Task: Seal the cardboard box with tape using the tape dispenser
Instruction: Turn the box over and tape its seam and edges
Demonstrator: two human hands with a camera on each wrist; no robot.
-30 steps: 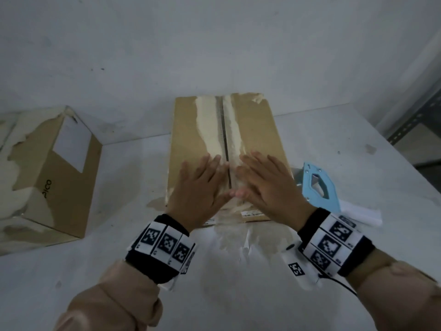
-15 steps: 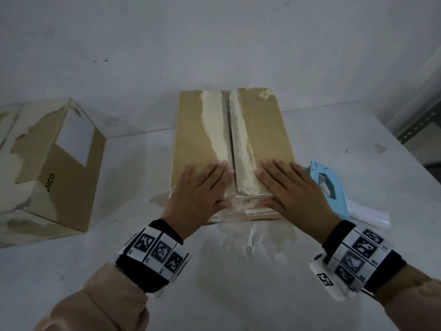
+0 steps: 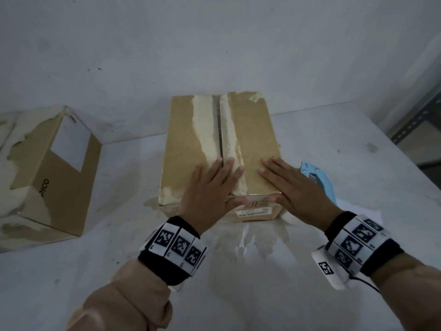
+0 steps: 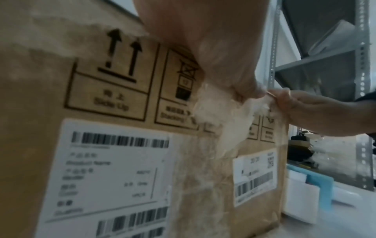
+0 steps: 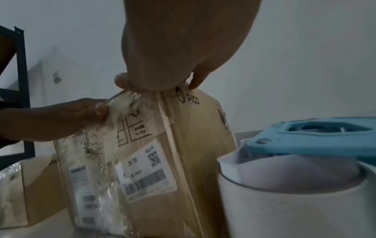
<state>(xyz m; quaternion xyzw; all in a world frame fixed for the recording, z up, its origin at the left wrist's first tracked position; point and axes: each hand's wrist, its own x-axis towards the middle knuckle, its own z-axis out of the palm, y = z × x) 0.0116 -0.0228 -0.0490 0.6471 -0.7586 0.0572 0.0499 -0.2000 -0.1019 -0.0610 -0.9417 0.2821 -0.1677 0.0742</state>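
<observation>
The cardboard box (image 3: 222,149) sits on the white counter (image 3: 334,144), toward its back edge near the wall, its top flaps closed with a dark seam running down the middle and pale torn strips on either side of it. The near face carries printed handling symbols and white barcode labels (image 4: 114,173), with a ragged patch of torn paper between them.

The left hand (image 3: 210,192) lies flat on the top near the front edge, its fingers (image 3: 229,167) straight and spread across the seam, holding nothing. The right hand (image 3: 298,189) lies flat beside it on the right flap, fingers (image 3: 269,168) straight as well. Both thumbs hang over the front edge onto the near face; in the wrist views they seem to touch the torn paper there, though the blur makes that hard to call.

The blue tape dispenser (image 3: 317,180) lies on the counter just right of the box, partly behind the right hand, with its white tape roll (image 5: 295,193) close to that wrist.

A second cardboard box (image 3: 55,177), its skin badly peeled, stands near the counter's left edge. Grey metal shelving (image 3: 415,125) stands past the right edge.
</observation>
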